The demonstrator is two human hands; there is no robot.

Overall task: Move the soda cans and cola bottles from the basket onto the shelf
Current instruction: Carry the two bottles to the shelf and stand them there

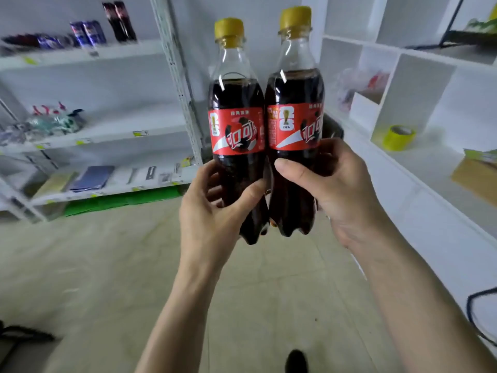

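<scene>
I hold two cola bottles upright in front of me, side by side and touching. My left hand [212, 211] grips the lower part of the left cola bottle [236, 103]. My right hand [330, 184] grips the right cola bottle [294, 98]. Both bottles have yellow caps and red labels. On the top board of the metal shelf [88, 53] at the left stand two more cola bottles [119, 21] and several blue soda cans [87, 32]. The basket is not in view.
Lower boards of the metal shelf hold packaged goods [51, 122] and flat items [91, 177]. A white cubby unit [430, 109] at the right holds a yellow tape roll [399, 137] and a cardboard box [478, 179]. Beige floor lies below, with a black cable [476, 313] at the right.
</scene>
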